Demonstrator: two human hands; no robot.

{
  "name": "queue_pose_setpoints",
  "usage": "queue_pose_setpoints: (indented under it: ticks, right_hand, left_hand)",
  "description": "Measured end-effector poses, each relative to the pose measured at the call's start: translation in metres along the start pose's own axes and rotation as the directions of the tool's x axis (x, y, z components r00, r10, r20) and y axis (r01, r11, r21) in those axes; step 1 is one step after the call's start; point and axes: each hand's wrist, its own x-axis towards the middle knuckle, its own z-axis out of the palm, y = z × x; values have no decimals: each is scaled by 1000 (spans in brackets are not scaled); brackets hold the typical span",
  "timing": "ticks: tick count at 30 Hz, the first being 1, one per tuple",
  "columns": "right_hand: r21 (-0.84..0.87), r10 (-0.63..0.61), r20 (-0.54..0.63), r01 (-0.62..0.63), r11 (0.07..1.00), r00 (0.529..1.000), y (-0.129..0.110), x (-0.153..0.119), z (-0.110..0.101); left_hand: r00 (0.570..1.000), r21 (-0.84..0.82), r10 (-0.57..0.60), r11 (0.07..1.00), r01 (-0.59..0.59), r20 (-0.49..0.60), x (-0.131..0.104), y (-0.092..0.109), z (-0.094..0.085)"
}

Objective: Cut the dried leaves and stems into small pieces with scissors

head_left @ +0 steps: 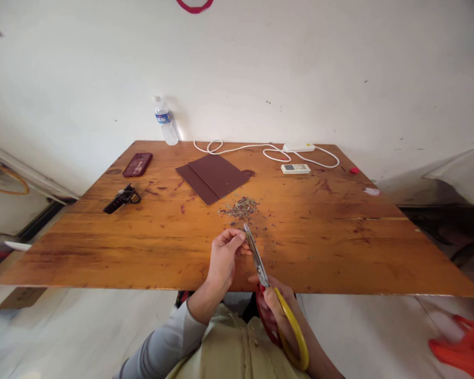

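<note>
Scissors [256, 258] with one yellow and one red handle are gripped in my right hand [278, 302], near the table's front edge. Their blades point away from me and look nearly closed. My left hand [226, 255] is pinched right beside the blade tips. What lies between its fingertips is too small to name. Just beyond the tips, a small heap of dry clippings [242, 207] is spread on the wooden table [142, 247], with loose bits scattered around it. Two dark red-brown square sheets [217, 176] overlap behind the heap.
At the back left stands a plastic water bottle [166, 123] against the wall. A dark red phone [138, 165] and a black buckled object [122, 200] lie on the left. A power strip [298, 148] with looping white cable and a remote control [295, 169] sit at the back right.
</note>
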Motion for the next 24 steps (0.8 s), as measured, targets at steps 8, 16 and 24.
queue_pose_setpoints:
  ticks: [8, 16, 24]
  right_hand:
    - [-147, -127, 21, 129, 981, 992, -15, -3, 1]
    - [-21, -19, 1, 19, 1000, 1000, -8, -2, 1]
    - [3, 45, 8, -45, 999, 999, -20, -6, 4]
  left_hand:
    - [1000, 11, 1, 1000, -1, -3, 0, -1, 0]
    - [1000, 33, 2, 999, -2, 2, 1, -2, -1]
    - [1000, 30, -10, 1000, 9, 16, 1, -1, -2]
